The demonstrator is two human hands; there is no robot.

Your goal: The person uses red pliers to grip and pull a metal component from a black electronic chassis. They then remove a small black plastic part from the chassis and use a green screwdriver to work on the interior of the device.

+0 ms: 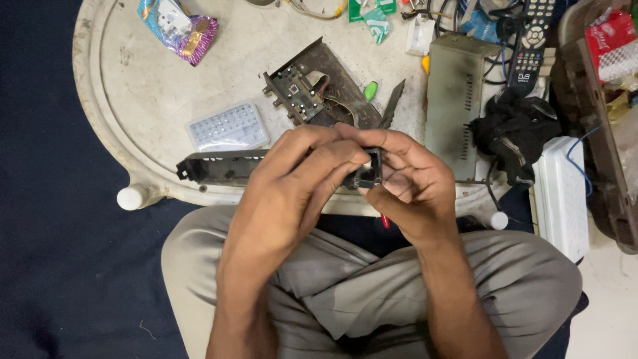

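Both hands meet above the lap at the near rim of the round table [106,133]: left hand [292,183] curled narrow and right hand [405,183] half-closed, fingers pinching a small black frame-shaped part [369,174]. Its lower half is hidden by fingers; detail unclear. Visible portion: dark, rectangular, hollow, upright between the fingertips.

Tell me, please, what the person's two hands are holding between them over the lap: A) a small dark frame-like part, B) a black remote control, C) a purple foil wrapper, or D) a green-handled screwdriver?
A: the left hand and right hand both pinch a small dark frame-like part, while the remote control, purple wrapper and green-handled screwdriver lie untouched on the round table.
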